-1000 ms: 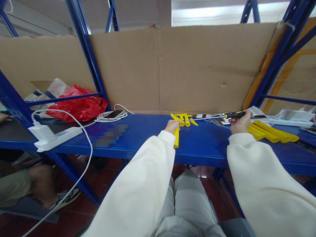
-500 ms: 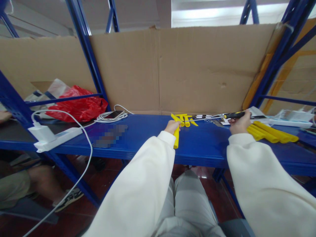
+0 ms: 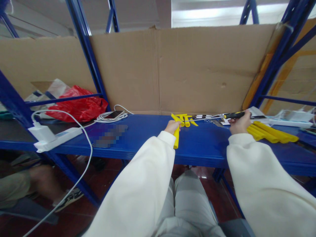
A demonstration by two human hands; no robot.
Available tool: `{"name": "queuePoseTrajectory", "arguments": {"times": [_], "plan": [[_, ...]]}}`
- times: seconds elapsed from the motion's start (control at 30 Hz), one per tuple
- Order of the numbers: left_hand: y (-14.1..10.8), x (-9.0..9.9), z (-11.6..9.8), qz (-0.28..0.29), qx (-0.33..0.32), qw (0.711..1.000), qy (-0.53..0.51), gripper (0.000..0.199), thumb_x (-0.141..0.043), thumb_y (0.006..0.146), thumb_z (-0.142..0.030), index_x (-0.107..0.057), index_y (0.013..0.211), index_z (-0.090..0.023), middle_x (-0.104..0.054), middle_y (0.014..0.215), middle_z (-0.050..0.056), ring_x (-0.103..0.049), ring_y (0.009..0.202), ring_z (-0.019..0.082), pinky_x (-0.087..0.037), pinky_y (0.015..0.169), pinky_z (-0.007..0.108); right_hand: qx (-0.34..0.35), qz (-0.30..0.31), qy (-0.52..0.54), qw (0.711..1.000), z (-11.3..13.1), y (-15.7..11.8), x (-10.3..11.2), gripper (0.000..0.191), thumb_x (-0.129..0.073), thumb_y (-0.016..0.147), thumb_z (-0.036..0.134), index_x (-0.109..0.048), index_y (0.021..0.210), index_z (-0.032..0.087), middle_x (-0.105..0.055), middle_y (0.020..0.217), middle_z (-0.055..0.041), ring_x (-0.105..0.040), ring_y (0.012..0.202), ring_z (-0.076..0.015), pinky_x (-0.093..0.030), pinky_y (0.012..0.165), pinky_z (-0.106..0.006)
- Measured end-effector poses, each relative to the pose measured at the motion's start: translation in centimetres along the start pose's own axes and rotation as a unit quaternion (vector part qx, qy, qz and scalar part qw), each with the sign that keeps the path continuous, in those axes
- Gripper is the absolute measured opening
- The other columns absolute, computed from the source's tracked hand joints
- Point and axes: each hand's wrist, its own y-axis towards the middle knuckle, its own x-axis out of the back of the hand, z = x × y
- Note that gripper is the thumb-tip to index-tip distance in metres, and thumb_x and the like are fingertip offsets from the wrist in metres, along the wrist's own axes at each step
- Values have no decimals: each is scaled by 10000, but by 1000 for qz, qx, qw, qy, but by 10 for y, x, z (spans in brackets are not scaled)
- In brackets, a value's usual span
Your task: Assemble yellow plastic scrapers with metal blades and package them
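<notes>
My left hand [image 3: 172,126] is closed around a yellow tube piece [image 3: 176,138] above the blue shelf. My right hand [image 3: 240,123] grips the black and yellow handle of a screwdriver [image 3: 234,115]. Its long metal shaft points left, and the tip end reaches the yellow pieces near my left hand; whether it touches the held piece I cannot tell. Just behind lie several small yellow pieces [image 3: 187,123]. Several longer yellow tubes [image 3: 270,132] rest side by side to the right of my right hand.
A white power strip [image 3: 59,138] with a plugged charger and cable sits at left. Behind it are a red plastic bag [image 3: 79,105] and a phone [image 3: 115,114] beside coiled white cable. Cardboard [image 3: 197,69] stands behind the blue shelf [image 3: 148,131]. A seated person's leg [image 3: 44,181] shows lower left.
</notes>
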Motion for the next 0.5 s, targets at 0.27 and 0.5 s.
{"name": "queuePoseTrajectory", "arguments": {"times": [0.27, 0.5], "plan": [[-2, 0, -1, 2, -2, 1000, -3, 177, -603, 876, -16, -644, 736, -117, -480, 453, -50, -421, 392, 87, -375, 492, 226, -2, -1, -6, 1000, -1, 2, 0, 290, -406, 1093, 307, -371, 814, 234, -403, 679, 77, -354, 438, -58, -287, 331, -145], [-1, -1, 0, 6, -3, 1000, -10, 219, -592, 891, -19, -619, 708, -137, -474, 453, -51, -420, 399, 88, -372, 502, 231, -1, -10, -12, 1000, -3, 5, 0, 264, -419, 1086, 310, -387, 834, 237, -413, 668, 75, -336, 433, -69, -295, 327, -151]]}}
